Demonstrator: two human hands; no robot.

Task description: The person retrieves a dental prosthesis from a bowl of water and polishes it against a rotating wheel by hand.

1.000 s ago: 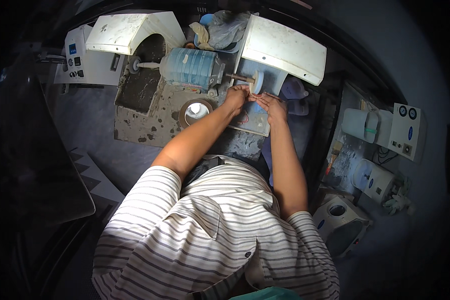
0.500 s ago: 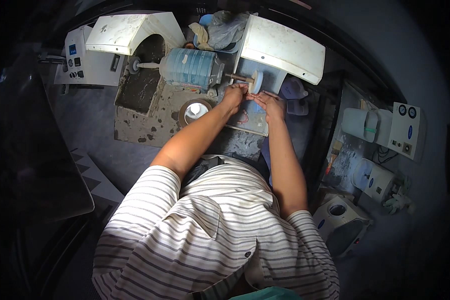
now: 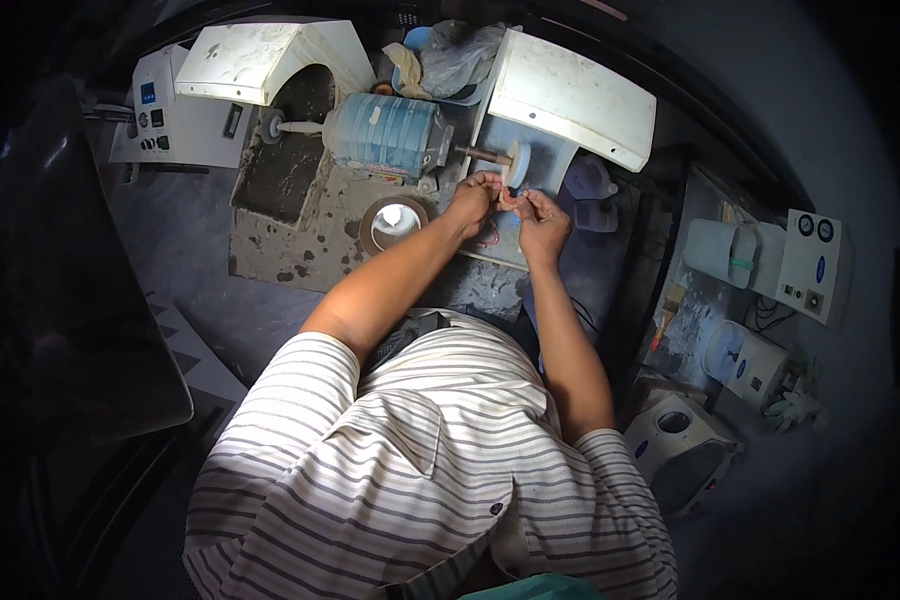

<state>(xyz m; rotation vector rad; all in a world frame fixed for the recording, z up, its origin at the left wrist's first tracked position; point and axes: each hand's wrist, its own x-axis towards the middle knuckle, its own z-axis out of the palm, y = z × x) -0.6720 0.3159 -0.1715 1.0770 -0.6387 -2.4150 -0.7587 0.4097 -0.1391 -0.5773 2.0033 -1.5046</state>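
Observation:
Both hands hold a small pink curved piece that looks like a denture (image 3: 511,201), just below a white buffing wheel (image 3: 519,166). My left hand (image 3: 473,206) pinches its left side between closed fingers. On its right side, the fingertips of my right hand (image 3: 545,230) grip it. The wheel sits on the right spindle of a blue bench polishing motor (image 3: 382,135). Whether the piece touches the wheel cannot be made out. Another pink curved piece (image 3: 489,238) lies on the pan beneath, partly hidden behind my left hand.
White hoods stand over the right wheel (image 3: 570,95) and the left pan (image 3: 270,60). A round dish (image 3: 393,222) with white contents sits near my left forearm. Plastic bags (image 3: 458,60) lie behind the motor. Several machines stand at right, including a white gauge unit (image 3: 812,262).
The pink piece shows more plainly between my hands, slightly below the wheel. My right fingers have gone from stretched alongside it to a pinch. The camera view has shifted slightly.

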